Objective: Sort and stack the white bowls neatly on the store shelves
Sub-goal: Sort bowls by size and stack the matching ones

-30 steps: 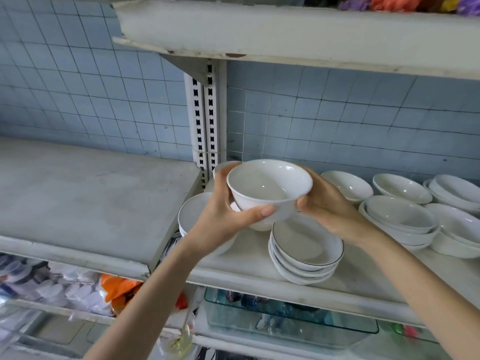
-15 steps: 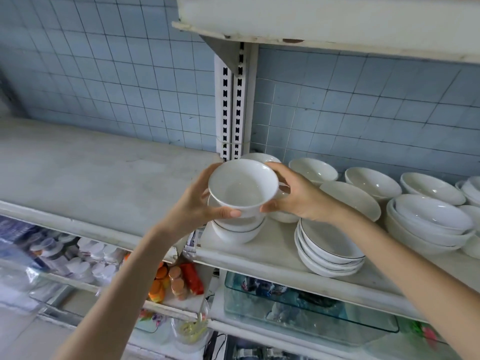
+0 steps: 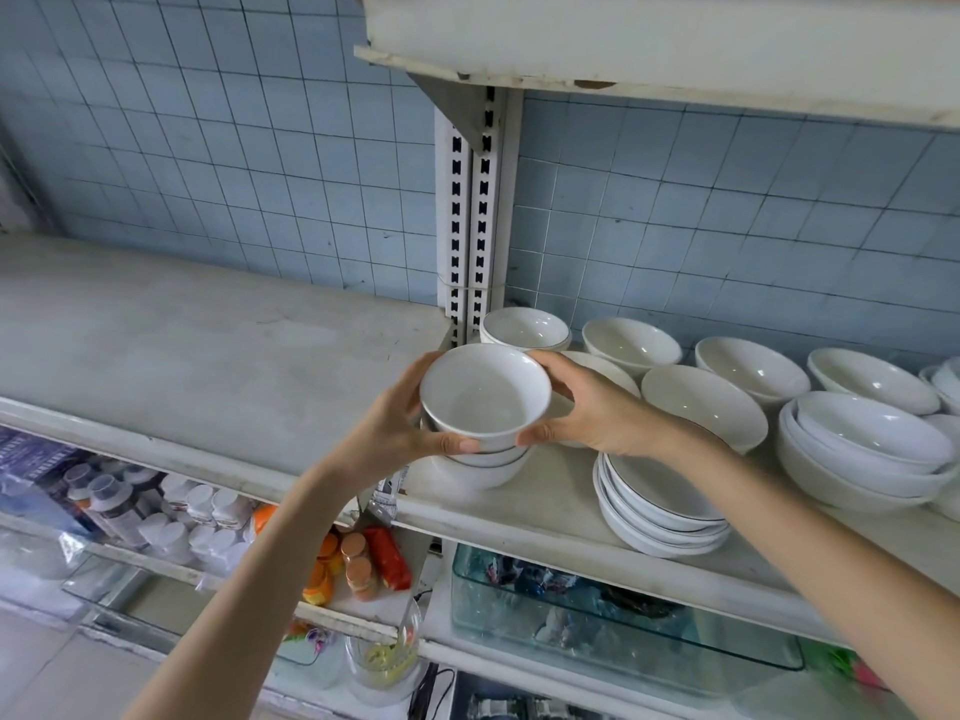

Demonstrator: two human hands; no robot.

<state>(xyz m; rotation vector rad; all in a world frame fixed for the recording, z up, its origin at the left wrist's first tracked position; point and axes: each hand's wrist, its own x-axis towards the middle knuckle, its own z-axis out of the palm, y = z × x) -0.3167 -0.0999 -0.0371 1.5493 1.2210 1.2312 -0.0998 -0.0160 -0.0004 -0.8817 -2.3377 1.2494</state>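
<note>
Held bowl (image 3: pixel 485 394): upright, directly over the short stack (image 3: pixel 480 467) at the left end of the shelf (image 3: pixel 561 491); we cannot tell if they touch.
Left hand (image 3: pixel 395 428): curled round the bowl's left wall.
Right hand (image 3: pixel 597 413): curled round its right wall.
Risk: we judge that off-centre seating would leave it tilted, and fingers could be pinched between rims.
Neighbour: the dark-rimmed stack (image 3: pixel 660 506) lies under the right wrist, which might nudge it.

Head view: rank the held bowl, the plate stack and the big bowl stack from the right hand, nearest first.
1. Held bowl: the right hand grips it.
2. Plate stack: below the wrist.
3. Big bowl stack: far right.
</note>
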